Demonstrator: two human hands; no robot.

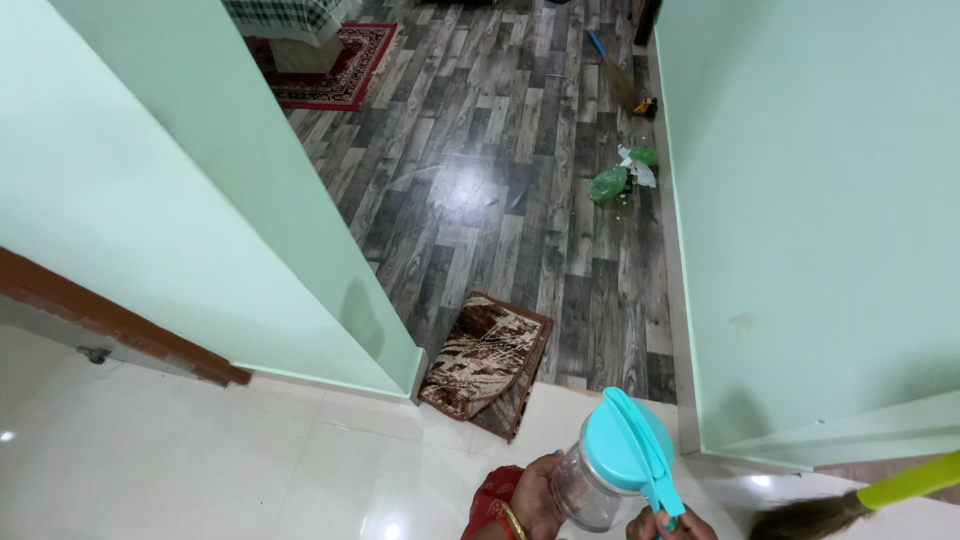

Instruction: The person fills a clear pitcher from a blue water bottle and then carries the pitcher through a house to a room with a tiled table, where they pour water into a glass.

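Overhead, mint-green walls [820, 250] frame a doorway onto a grey wood-plank floor [500, 180], with white glossy tiles [200, 470] on the near side. A brown patterned doormat [487, 365] lies at the threshold, one edge folded. Farther off: a red rug [335, 65], a broom [615, 75], and green and white plastic bags [620, 175] against the right wall.

A clear plastic jug with a turquoise lid [612, 470] sits at bottom centre, held between both hands. Its long axis tilts, lid end up and to the right, base toward the left hand [535, 500], which is curled around the body. The right hand [665, 522] is below the lid handle, fingers closed on the handle's lower end; most of it is cut off by the frame. A second broom with a yellow-green handle [880, 495] lies at the right edge.
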